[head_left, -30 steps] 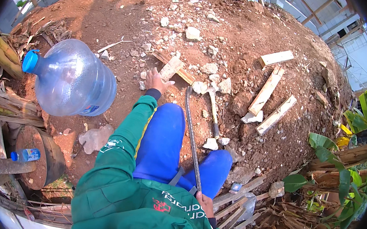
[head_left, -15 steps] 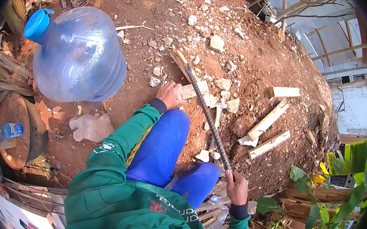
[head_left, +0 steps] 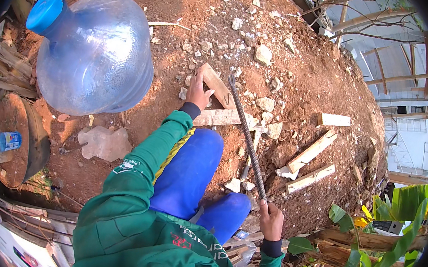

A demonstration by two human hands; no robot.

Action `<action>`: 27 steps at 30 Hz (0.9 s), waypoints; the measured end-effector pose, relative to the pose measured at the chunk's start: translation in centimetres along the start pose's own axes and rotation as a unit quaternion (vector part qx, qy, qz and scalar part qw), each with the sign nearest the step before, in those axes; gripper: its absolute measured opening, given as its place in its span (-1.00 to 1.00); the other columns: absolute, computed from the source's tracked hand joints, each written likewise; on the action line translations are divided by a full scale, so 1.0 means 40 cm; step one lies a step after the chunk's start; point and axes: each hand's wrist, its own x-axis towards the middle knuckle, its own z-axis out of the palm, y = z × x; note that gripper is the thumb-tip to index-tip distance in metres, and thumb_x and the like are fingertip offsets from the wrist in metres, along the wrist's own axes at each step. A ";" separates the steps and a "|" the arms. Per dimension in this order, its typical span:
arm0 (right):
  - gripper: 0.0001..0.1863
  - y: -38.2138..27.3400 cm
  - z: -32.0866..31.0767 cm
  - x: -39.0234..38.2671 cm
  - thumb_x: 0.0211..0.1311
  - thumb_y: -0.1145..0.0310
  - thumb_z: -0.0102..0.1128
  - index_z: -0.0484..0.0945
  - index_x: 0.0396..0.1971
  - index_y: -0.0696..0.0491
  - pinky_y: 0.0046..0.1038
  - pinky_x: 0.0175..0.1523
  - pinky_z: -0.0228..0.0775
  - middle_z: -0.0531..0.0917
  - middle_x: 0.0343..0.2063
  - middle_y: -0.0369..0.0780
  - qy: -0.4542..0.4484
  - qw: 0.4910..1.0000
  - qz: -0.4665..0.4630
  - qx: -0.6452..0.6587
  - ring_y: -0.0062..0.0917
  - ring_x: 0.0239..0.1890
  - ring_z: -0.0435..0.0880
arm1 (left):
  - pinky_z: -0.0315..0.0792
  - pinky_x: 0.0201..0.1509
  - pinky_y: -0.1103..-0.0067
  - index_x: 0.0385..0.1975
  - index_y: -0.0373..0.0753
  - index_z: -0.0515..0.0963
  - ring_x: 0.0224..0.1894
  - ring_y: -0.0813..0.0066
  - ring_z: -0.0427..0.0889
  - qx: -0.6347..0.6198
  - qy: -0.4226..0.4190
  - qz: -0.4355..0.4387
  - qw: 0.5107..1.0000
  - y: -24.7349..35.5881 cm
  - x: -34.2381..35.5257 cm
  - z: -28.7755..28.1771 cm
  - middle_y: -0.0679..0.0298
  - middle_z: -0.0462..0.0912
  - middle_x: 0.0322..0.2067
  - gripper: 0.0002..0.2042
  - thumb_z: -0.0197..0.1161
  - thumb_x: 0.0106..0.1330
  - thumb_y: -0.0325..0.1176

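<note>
My right hand [head_left: 271, 220] is closed around the lower end of a long ribbed steel rod [head_left: 248, 137], which slants up and to the left over the dirt. My left hand [head_left: 198, 92] grips the left end of a short wooden block [head_left: 218, 86], thumb on its near side and fingers along the far edge. A second wooden piece [head_left: 218, 117] lies just nearer to me, in front of my blue-trousered knee. The rod crosses close by the right ends of both pieces. Beside the rod a hammer [head_left: 255, 140] lies on the ground, partly hidden by it.
Several cut wooden pieces [head_left: 313, 151] lie to the right among stones. A large clear blue water jug [head_left: 98, 55] rests at the left, above a flat stone [head_left: 104, 143]. A small bottle [head_left: 3, 141] lies on a round stump [head_left: 30, 141]. Banana leaves [head_left: 402, 213] stand at the right.
My left hand has moved from the nearer wooden piece to the farther block, which has turned. The rod's tip now lies to the right of that block; my right hand still holds the rod.
</note>
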 end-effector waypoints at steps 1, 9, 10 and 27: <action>-0.41 0.010 0.010 -0.004 0.41 -0.05 0.13 0.52 -0.57 0.23 -0.20 -0.45 0.26 0.44 -0.71 0.01 0.000 1.000 0.001 0.019 -0.20 -0.65 0.39 | 0.39 0.24 0.24 0.23 -0.26 0.37 0.17 0.04 0.45 0.082 0.012 0.063 0.995 0.014 0.021 -0.002 -0.01 0.44 0.07 -0.26 0.57 0.02 -0.29; -0.44 0.075 0.029 -0.091 0.43 -0.02 0.13 0.58 -0.53 0.23 -0.31 -0.46 0.23 0.46 -0.73 -0.13 -0.019 0.994 0.059 0.088 -0.43 -0.63 0.41 | 0.22 0.45 0.19 0.26 0.01 0.47 0.42 -0.06 0.16 0.320 -0.136 0.253 0.903 -0.004 0.115 -0.043 0.02 0.23 0.36 -0.24 0.59 -0.06 -0.32; -0.44 0.078 0.030 -0.102 0.43 -0.01 0.13 0.57 -0.53 0.24 -0.31 -0.46 0.23 0.46 -0.73 -0.13 -0.021 0.994 0.058 0.089 -0.43 -0.64 0.40 | 0.22 0.45 0.20 0.26 0.02 0.46 0.42 -0.06 0.16 0.322 -0.132 0.281 0.894 -0.026 0.130 -0.043 0.03 0.24 0.36 -0.25 0.57 -0.05 -0.33; -0.42 0.091 0.027 -0.105 0.41 -0.04 0.16 0.53 -0.55 0.24 -0.32 -0.50 0.19 0.40 -0.77 -0.15 -0.040 0.992 0.024 0.117 -0.51 -0.66 0.32 | 0.35 0.30 0.21 0.19 -0.17 0.51 0.35 -0.01 0.30 0.383 -0.441 0.210 0.784 0.058 0.335 -0.078 0.13 0.36 0.29 -0.21 0.61 -0.11 -0.03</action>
